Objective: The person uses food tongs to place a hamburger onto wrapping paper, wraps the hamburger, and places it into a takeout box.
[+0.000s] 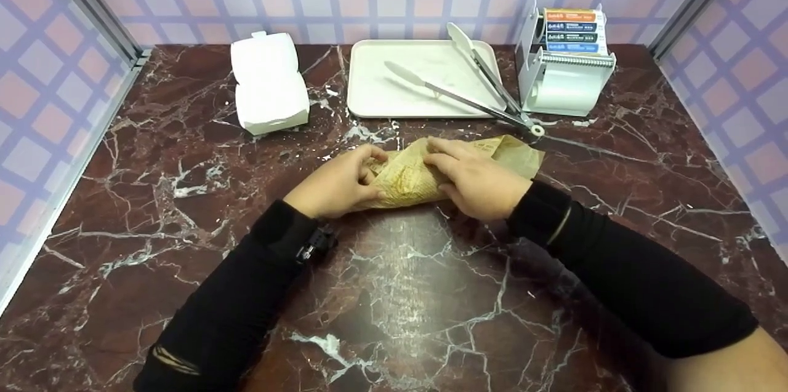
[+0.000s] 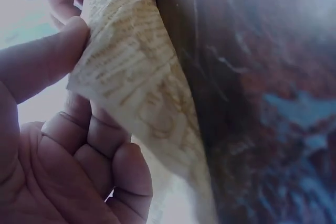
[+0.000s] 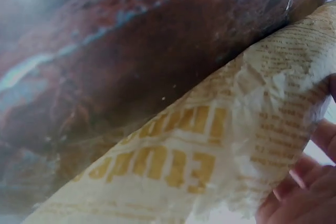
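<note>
Bare hands (image 1: 335, 186), black sleeves (image 1: 640, 281), small black device (image 1: 315, 245) at the left wrist

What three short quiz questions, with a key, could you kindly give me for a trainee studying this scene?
1. What do the left hand and right hand both touch?
2. True or false: the tongs lie with their arms spread apart.
3. In the head view, which stands right of the tray? A: white box; B: dispenser.

Key: 1. The printed paper; 2. True; 3. B.
</note>
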`<state>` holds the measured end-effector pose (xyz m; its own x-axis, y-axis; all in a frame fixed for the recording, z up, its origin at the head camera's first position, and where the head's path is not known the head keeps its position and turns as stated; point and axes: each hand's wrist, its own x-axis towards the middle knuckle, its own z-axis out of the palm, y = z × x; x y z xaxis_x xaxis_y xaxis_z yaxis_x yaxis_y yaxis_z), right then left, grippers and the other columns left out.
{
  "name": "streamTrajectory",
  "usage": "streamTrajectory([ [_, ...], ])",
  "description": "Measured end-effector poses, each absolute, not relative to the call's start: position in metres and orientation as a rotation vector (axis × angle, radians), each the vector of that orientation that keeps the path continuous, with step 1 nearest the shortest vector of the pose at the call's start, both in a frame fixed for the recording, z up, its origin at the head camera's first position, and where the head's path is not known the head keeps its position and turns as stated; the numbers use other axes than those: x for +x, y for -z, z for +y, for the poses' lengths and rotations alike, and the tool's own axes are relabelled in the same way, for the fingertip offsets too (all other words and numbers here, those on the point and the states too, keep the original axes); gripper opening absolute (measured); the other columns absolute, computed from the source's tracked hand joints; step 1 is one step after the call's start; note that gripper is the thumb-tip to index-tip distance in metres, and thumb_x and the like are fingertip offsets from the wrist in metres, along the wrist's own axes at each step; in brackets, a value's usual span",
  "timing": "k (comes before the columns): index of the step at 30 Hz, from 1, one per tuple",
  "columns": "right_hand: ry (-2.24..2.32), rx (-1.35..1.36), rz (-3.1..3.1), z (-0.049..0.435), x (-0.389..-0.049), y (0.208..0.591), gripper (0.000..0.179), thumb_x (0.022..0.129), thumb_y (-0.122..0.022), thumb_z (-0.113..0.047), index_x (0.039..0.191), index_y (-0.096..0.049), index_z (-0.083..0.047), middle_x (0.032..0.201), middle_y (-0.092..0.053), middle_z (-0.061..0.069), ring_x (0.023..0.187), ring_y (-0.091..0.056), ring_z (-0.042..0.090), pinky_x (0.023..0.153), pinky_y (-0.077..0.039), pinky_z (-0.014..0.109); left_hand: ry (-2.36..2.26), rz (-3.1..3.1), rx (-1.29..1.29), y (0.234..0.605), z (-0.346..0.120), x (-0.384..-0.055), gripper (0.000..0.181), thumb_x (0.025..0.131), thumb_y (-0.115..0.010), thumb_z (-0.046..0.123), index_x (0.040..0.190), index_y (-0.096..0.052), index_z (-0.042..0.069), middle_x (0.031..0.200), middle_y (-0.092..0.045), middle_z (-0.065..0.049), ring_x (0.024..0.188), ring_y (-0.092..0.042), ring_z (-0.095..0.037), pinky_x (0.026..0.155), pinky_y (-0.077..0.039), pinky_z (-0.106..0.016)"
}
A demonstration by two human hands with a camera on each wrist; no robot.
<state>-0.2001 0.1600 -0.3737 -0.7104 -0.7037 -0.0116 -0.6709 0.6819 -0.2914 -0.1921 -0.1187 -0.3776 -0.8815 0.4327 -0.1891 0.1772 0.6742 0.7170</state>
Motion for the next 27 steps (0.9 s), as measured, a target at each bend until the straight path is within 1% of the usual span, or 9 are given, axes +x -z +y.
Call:
streamTrajectory([
  [1, 0.409, -1.125, 2.745, 0.16, -0.201, 0.373, 0.054, 0.104, -0.061, -0.015, 0.154, -0.046, -0.002, 0.171, -0.03, 0.019, 0.158, -0.031, 0.038, 0.133, -0.021, 0.054, -1.06, 2.528, 0.469, 0.378, -0.119, -0.193, 0.062, 0.094, -0.078, 0.013, 0.149, -0.049, 0.013, 0.095, -0.074, -0.004, 0.076, -0.066, -0.017, 0.072, -0.057, -0.033],
  [3, 0.413, -1.103, 2.709, 0.16, -0.202, 0.372, 0.054, 0.105, -0.059, -0.015, 0.154, -0.042, -0.002, 0.172, -0.027, 0.019, 0.16, -0.029, 0.038, 0.134, -0.019, 0.053, -1.103, 2.502, 0.445, 0.38, -0.12, -0.194, 0.064, 0.095, -0.076, 0.012, 0.152, -0.048, 0.016, 0.097, -0.074, -0.004, 0.077, -0.066, -0.017, 0.069, -0.058, -0.032],
  [6, 0.382, -1.094, 2.683, 0.158, -0.205, 0.369, 0.056, 0.105, -0.058, -0.015, 0.155, -0.038, -0.002, 0.169, -0.034, 0.021, 0.158, -0.033, 0.037, 0.133, -0.022, 0.052, -1.152, 2.485, 0.407, 0.382, -0.12, -0.195, 0.063, 0.096, -0.075, 0.013, 0.153, -0.051, 0.02, 0.099, -0.074, -0.003, 0.081, -0.068, -0.017, 0.069, -0.059, -0.032],
  [9, 0.31, -1.09, 2.661, 0.154, -0.209, 0.365, 0.064, 0.104, -0.058, -0.016, 0.16, -0.031, 0.0, 0.168, -0.034, 0.022, 0.157, -0.033, 0.038, 0.133, -0.023, 0.053, -1.169, 2.488, 0.391, 0.384, -0.12, -0.196, 0.059, 0.096, -0.075, 0.014, 0.151, -0.055, 0.024, 0.099, -0.074, -0.002, 0.083, -0.068, -0.017, 0.071, -0.059, -0.032],
  [11, 0.264, -1.071, 2.641, 0.151, -0.212, 0.362, 0.072, 0.102, -0.059, -0.017, 0.163, -0.026, 0.0, 0.169, -0.031, 0.021, 0.158, -0.031, 0.038, 0.132, -0.024, 0.053, -1.169, 2.493, 0.386, 0.385, -0.12, -0.197, 0.057, 0.096, -0.076, 0.014, 0.149, -0.057, 0.025, 0.098, -0.074, -0.001, 0.082, -0.068, -0.017, 0.071, -0.059, -0.033],
  [14, 0.22, -1.021, 2.613, 0.145, -0.217, 0.36, 0.08, 0.099, -0.061, -0.019, 0.166, -0.022, -0.001, 0.172, -0.026, 0.021, 0.159, -0.027, 0.038, 0.132, -0.024, 0.054, -1.155, 2.505, 0.397, 0.385, -0.121, -0.197, 0.056, 0.096, -0.076, 0.015, 0.148, -0.058, 0.025, 0.098, -0.074, -0.001, 0.081, -0.067, -0.016, 0.071, -0.057, -0.032],
  [18, 0.243, -0.971, 2.591, 0.14, -0.225, 0.361, 0.082, 0.095, -0.063, -0.02, 0.164, -0.024, -0.001, 0.17, -0.027, 0.022, 0.158, -0.029, 0.039, 0.131, -0.027, 0.054, -1.158, 2.505, 0.408, 0.385, -0.123, -0.199, 0.055, 0.096, -0.076, 0.015, 0.147, -0.059, 0.022, 0.099, -0.076, -0.002, 0.083, -0.068, -0.015, 0.075, -0.056, -0.031],
  [23, 0.307, -0.903, 2.557, 0.138, -0.232, 0.365, 0.081, 0.095, -0.063, -0.026, 0.162, -0.023, -0.004, 0.168, -0.03, 0.024, 0.156, -0.032, 0.039, 0.13, -0.029, 0.054, -1.159, 2.524, 0.391, 0.387, -0.128, -0.202, 0.049, 0.098, -0.074, 0.018, 0.145, -0.06, 0.019, 0.1, -0.076, -0.002, 0.085, -0.068, -0.016, 0.078, -0.057, -0.032],
  [27, 0.303, -0.86, 2.533, 0.137, -0.236, 0.368, 0.09, 0.096, -0.062, -0.033, 0.167, -0.015, -0.006, 0.173, -0.022, 0.02, 0.16, -0.025, 0.037, 0.131, -0.026, 0.056, -1.145, 2.557, 0.384, 0.388, -0.131, -0.204, 0.044, 0.1, -0.071, 0.02, 0.143, -0.061, 0.02, 0.098, -0.074, -0.002, 0.082, -0.066, -0.016, 0.074, -0.056, -0.033],
])
